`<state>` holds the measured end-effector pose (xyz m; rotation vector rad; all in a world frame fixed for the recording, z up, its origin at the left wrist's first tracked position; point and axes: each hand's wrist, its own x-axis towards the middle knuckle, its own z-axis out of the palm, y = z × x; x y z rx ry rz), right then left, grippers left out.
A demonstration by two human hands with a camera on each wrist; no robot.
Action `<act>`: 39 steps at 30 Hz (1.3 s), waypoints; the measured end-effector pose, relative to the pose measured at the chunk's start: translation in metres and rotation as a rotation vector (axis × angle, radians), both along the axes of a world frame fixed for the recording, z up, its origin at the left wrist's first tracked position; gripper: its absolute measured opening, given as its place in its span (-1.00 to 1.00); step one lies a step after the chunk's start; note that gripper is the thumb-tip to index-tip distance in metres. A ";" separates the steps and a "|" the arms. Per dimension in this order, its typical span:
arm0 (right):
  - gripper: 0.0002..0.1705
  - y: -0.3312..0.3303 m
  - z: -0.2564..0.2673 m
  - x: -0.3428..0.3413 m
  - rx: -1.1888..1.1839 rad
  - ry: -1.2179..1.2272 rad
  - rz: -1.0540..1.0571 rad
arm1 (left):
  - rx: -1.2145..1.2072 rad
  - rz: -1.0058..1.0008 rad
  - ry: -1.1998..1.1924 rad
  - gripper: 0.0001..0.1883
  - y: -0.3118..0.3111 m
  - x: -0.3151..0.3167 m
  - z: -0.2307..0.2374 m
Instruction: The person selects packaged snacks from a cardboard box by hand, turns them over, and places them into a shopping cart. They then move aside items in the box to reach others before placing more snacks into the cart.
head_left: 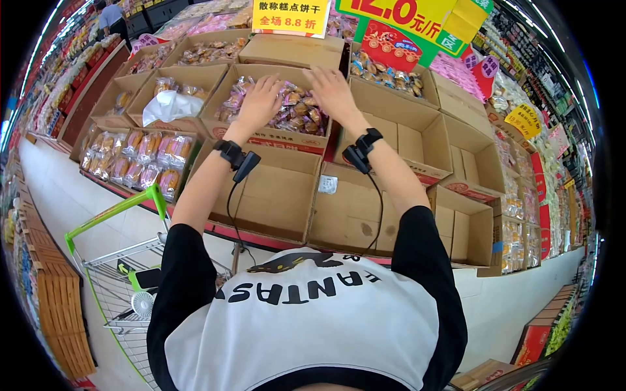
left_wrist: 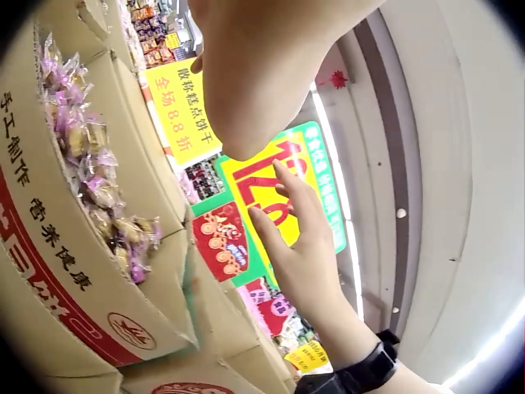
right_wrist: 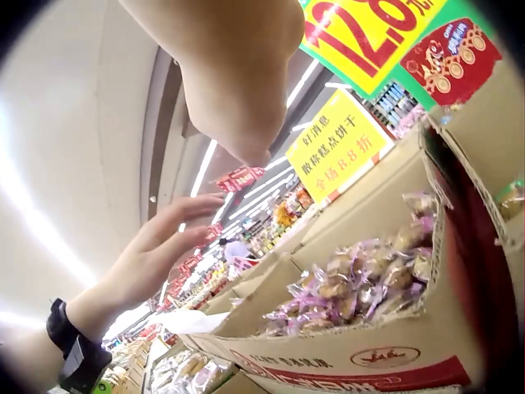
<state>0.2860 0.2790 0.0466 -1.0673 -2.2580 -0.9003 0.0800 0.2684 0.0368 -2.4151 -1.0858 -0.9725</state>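
Note:
A cardboard box [head_left: 274, 138] holds many small pastries [right_wrist: 353, 283] in clear and purple wrappers. My left hand [head_left: 262, 101] is held above the left half of this box, fingers extended and apart from one another. Over the box's right side my right hand [head_left: 331, 94] is raised, its fingers likewise extended. The two hands face each other with a gap between them. Neither holds anything. In the right wrist view, the left hand hovers higher than the pastries, beyond the box's edge.
Bare-bottomed cardboard boxes [head_left: 274, 195] stand in front and to the right. A white plastic bag [head_left: 171, 107] lies on a box at left, above packaged buns [head_left: 140, 156]. Yellow price signs [head_left: 290, 17] rise behind. A green-handled shopping cart [head_left: 114, 218] stands at lower left.

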 end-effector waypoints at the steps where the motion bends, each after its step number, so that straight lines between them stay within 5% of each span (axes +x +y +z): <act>1: -0.49 0.005 -0.009 -0.004 -0.011 0.036 0.042 | 0.008 0.001 0.011 -0.65 0.009 0.000 -0.010; 23: -0.29 0.043 -0.089 -0.031 -0.239 0.138 -0.015 | -0.209 0.197 0.004 -0.53 0.077 0.007 -0.111; 39: -0.21 0.045 -0.104 -0.030 -0.324 0.215 -0.080 | -0.439 0.220 0.164 -0.38 0.076 0.004 -0.124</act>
